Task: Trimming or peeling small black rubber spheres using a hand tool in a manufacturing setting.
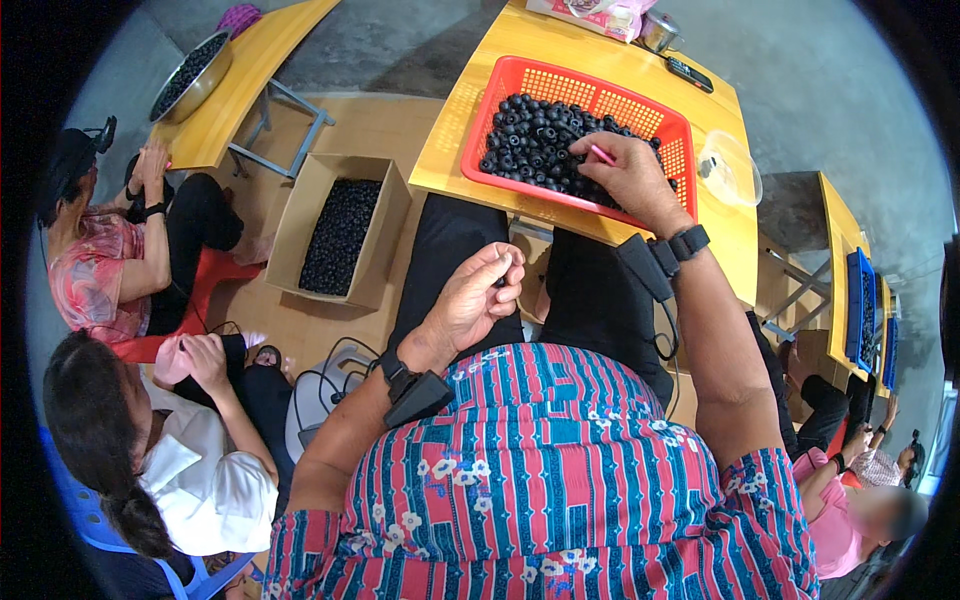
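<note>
Over the right side of a red plastic basket (585, 75), my right hand (630, 180) is closed round a slim pink tool (602, 154), its fingertips down among small round black parts (535, 135). Many of these parts show a hole in the middle. In front of the table, above my lap, my left hand (475, 300) is curled with thumb against fingers. A small dark piece (500, 282), seemingly one of the black parts, peeks out from its grip; most of it is hidden. Both wrists wear black straps with a small box.
The basket rests on a yellow table (455, 150), with a clear plastic container (728, 170), a black handheld device (690, 73) and a metal pot (658, 32). A cardboard box (385, 230) of black parts stands left on the floor. People (190, 450) sit on both sides.
</note>
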Tool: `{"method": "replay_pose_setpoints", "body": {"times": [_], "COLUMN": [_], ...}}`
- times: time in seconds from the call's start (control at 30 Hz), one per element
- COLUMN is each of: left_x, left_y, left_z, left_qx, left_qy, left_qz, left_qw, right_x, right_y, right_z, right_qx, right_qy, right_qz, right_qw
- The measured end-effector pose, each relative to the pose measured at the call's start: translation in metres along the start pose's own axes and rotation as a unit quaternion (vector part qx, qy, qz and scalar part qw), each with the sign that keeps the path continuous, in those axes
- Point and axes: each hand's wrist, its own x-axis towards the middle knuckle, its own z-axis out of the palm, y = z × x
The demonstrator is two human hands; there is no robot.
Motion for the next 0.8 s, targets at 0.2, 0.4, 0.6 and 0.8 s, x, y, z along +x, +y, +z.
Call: {"method": "replay_pose_setpoints", "body": {"times": [0.2, 0.4, 0.6, 0.8], "left_x": [-0.007, -0.002, -0.005, -0.003], "left_y": [-0.002, -0.008, -0.004, -0.003], "left_z": [0.001, 0.000, 0.004, 0.006], "left_qx": [-0.008, -0.033, -0.017, 0.012], "left_qy": [-0.029, -0.046, -0.009, -0.003], "left_qz": [0.012, 0.028, 0.048, 0.071], "left_qw": [0.999, 0.998, 0.999, 0.997], "right_x": [-0.038, -0.076, -0.074, -0.075], "right_y": [-0.046, -0.053, -0.054, -0.053], "right_z": [-0.003, 0.047, 0.063, 0.060], "right_qx": [0.245, 0.181, 0.138, 0.073], "right_qy": [-0.035, -0.052, -0.056, -0.080], "right_qz": [0.035, -0.043, -0.078, -0.116], "right_qw": [0.968, 0.981, 0.986, 0.987]}}
